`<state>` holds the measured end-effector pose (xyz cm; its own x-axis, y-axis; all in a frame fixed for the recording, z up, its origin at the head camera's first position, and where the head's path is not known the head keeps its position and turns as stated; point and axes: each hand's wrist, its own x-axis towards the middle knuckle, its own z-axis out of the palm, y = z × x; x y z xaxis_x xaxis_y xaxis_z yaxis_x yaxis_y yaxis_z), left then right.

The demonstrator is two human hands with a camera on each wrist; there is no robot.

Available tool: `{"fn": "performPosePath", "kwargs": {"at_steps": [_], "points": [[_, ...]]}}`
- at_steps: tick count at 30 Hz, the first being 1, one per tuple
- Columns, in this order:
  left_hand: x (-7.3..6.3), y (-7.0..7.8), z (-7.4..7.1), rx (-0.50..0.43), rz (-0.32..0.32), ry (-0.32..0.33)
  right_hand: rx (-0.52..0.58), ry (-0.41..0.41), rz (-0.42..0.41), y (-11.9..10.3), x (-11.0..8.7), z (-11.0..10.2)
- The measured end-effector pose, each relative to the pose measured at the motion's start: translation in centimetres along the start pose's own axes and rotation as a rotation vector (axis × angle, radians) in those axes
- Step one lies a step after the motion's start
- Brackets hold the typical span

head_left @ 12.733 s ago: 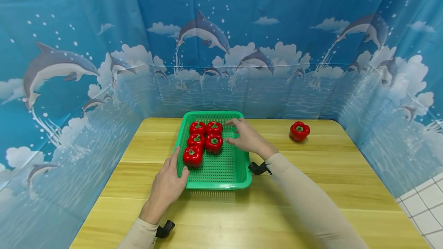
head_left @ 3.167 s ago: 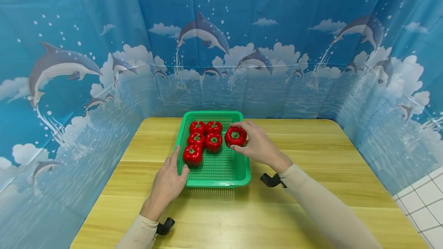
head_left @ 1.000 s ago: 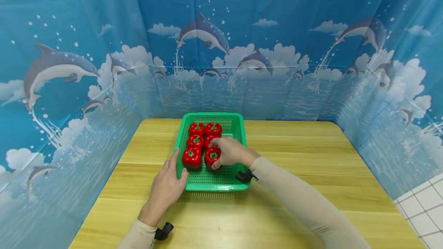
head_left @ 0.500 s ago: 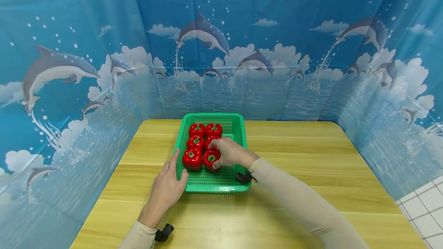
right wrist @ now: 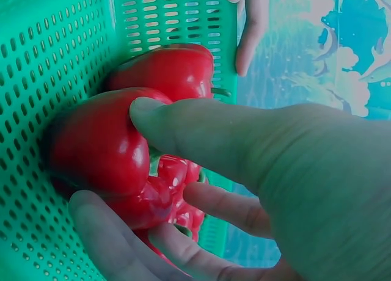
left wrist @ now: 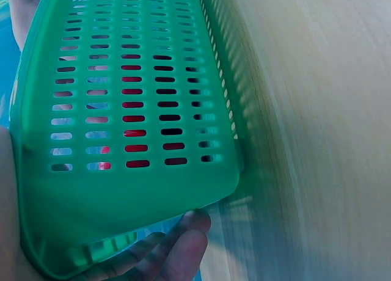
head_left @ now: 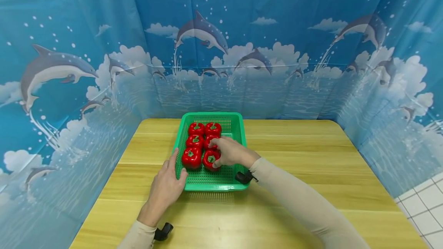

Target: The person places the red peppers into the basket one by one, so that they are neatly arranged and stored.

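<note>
A green perforated plastic basket holds several red bell peppers in two columns. My left hand grips the basket's left side near the front corner; in the left wrist view its fingers curl round the rim beside the slotted wall. Inside the basket, my right hand holds the front right bell pepper between thumb and fingers. The right wrist view shows the thumb on that red pepper. Its neighbour, the front left pepper, sits close by. My right hand partly covers the pepper behind.
The basket stands on a wooden table near its back edge. Blue dolphin-print curtains hang behind and along both sides. White tiles show at the lower right.
The bell pepper from the table's right side was carried into the basket and set at front right. It shifted slightly left under my right hand. My left hand stayed on the basket.
</note>
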<state>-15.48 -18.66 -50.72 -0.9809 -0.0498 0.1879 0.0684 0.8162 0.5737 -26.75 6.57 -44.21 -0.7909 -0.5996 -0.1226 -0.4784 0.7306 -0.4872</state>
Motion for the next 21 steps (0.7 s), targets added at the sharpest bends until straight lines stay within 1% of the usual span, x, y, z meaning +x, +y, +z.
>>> {"fn": "performPosePath", "kwargs": {"at_steps": [9,14,17,21], "points": [[0.2,-0.1,0.0,0.008,-0.003,-0.001,0.012,0.014,-0.018,0.1,-0.6,-0.6],[0.2,-0.1,0.0,0.007,0.005,0.004,0.024,0.022,-0.027,0.3,-0.9,-0.8],[0.1,0.0,0.0,0.008,0.005,0.002,0.037,0.032,-0.041,0.5,-1.2,-0.8],[0.0,0.1,-0.1,0.006,0.003,-0.003,0.082,0.057,-0.053,0.6,-1.7,-1.0]]}}
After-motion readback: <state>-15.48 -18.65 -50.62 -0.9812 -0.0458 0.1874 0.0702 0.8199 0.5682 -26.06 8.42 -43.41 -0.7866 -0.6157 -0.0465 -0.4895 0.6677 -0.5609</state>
